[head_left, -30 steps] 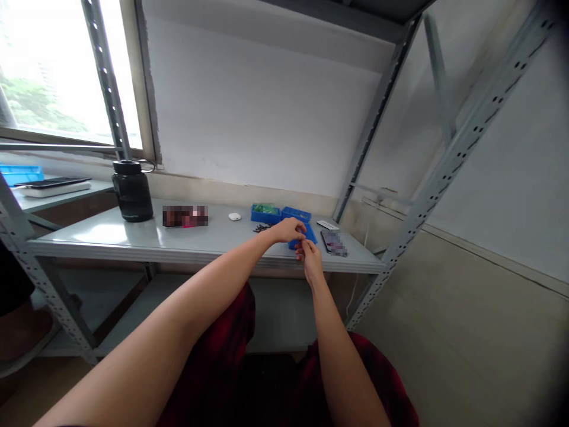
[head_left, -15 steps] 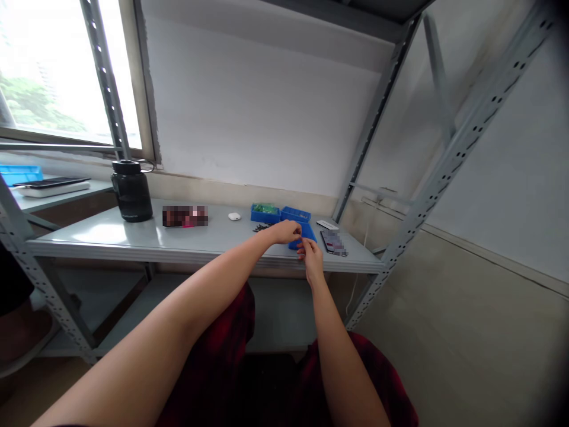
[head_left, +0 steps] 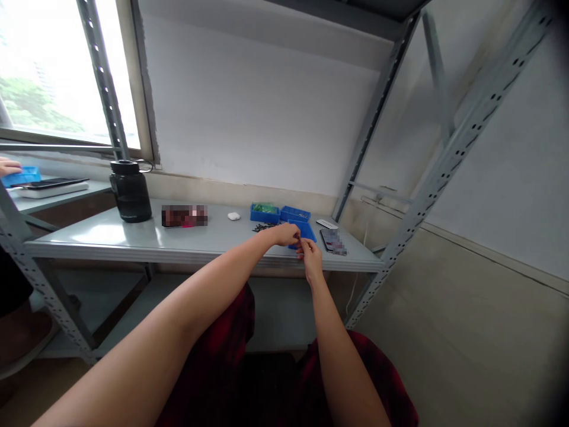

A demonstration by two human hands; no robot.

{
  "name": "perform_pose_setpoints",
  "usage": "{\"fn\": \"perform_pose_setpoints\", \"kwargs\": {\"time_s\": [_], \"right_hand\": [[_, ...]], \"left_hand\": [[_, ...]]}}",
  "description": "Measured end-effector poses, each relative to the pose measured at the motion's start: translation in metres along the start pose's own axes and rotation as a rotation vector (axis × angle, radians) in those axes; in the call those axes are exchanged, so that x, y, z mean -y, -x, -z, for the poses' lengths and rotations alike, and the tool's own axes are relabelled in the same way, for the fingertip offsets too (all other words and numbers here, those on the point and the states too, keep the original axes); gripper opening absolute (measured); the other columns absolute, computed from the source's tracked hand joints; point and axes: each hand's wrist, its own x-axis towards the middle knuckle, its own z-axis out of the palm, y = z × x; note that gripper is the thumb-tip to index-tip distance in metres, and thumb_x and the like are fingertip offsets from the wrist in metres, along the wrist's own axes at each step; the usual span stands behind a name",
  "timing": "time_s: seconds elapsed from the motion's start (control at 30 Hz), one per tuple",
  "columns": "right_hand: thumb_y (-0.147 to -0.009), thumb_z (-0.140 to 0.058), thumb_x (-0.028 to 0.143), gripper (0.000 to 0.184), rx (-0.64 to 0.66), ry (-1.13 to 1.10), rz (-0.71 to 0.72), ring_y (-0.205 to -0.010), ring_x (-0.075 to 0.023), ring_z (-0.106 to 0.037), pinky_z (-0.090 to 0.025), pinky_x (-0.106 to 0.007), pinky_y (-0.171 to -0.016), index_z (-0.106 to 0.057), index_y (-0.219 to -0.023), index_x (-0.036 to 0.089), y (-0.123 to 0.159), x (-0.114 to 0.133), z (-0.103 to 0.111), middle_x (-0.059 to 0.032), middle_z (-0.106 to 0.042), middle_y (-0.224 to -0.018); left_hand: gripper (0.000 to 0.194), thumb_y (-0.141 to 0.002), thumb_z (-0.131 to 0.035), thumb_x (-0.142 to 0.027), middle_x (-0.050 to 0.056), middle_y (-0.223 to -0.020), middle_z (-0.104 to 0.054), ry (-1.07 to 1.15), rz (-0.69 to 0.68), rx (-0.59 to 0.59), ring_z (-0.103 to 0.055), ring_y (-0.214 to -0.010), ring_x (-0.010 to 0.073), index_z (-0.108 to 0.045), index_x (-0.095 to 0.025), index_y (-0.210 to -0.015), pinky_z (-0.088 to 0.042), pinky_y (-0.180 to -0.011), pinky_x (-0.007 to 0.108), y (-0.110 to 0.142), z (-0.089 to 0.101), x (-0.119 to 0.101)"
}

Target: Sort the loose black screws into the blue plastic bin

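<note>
My left hand (head_left: 288, 234) and my right hand (head_left: 310, 252) meet with fingertips pinched together over a blue tray (head_left: 306, 230). Whatever they hold between them is too small to name. Small dark pieces (head_left: 264, 227) lie loose on the grey shelf (head_left: 213, 237), just behind my left wrist. Beyond the hands stand a blue box (head_left: 265, 217) with green contents (head_left: 265, 208) and a second blue box (head_left: 296, 214) holding small pieces I cannot make out.
To the right lie a phone (head_left: 332, 242) and a white flat item (head_left: 327, 224). Leftward are a white earbud case (head_left: 233, 216), a blurred-out item (head_left: 184, 216) and a black bottle (head_left: 130, 191). At far left, another person's hand (head_left: 9, 166) touches a light-blue tray (head_left: 27, 174).
Another person's hand has appeared at the far left on the light-blue tray, which is now shifted and tilted. My own hands stay pinched together almost in place.
</note>
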Motion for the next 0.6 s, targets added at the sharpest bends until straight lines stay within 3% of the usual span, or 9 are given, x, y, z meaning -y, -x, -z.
{"fn": "perform_pose_setpoints", "kwargs": {"time_s": [0.3,0.6], "right_hand": [[-0.064,-0.069,0.057,0.041,0.017,0.055,0.012,-0.061,-0.0177,-0.057,-0.040,-0.027,-0.049,-0.066,-0.081,0.021,0.0005,0.0008,0.0011,-0.0037,-0.068,-0.072],[-0.062,-0.071,0.056,0.040,0.013,0.043,0.031,-0.058,-0.0150,-0.055,-0.040,-0.025,-0.048,-0.065,-0.078,0.020,0.0018,0.0017,-0.0005,-0.0015,-0.065,-0.067]], "left_hand": [[0.020,-0.080,-0.054,-0.023,0.006,-0.068,-0.067,0.051,0.033,0.038,-0.053,-0.057,0.0136,-0.071,-0.012,-0.076,-0.035,-0.053,0.023,-0.0013,-0.0006,0.0002],[0.024,-0.080,-0.056,-0.030,0.008,-0.074,-0.069,0.031,0.071,0.060,-0.056,-0.061,0.0160,-0.072,-0.012,-0.082,-0.038,-0.055,0.025,0.0010,0.0004,-0.0001]]}}
